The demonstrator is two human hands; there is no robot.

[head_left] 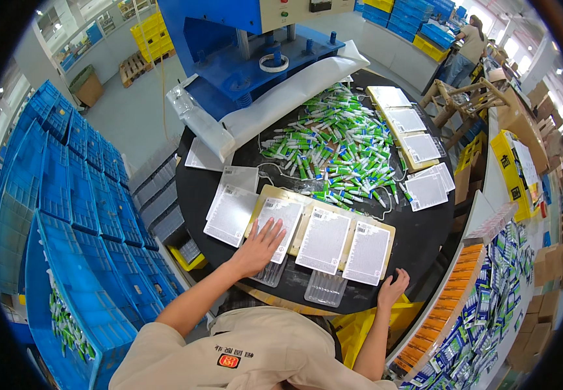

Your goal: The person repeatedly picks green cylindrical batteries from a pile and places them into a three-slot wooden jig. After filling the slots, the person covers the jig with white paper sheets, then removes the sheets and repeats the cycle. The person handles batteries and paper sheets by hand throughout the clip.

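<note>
My left hand [262, 247] lies flat with fingers spread on a white printed backing card [282, 214], the leftmost of three on a cream board [304, 203]. Beside it on the same board are a middle card [323, 240] and a right-hand card [366, 253]. Clear ribbed plastic blister trays [325, 289] stick out from under the cards toward me. At the near right edge of the round black table [418, 240], my right hand [392, 288] rests with its fingers loosely bent and apart, holding nothing. Loose cards [229, 214] overlap left of the board.
A heap of small green-and-white tubes [340, 143] covers the table's middle. Another cream board [395, 140] with cards lies far right. A blue press [255, 71] stands behind. Stacked blue crates [73, 195] line my left; packaged goods [483, 312] fill the right. Another person [471, 49] stands far off.
</note>
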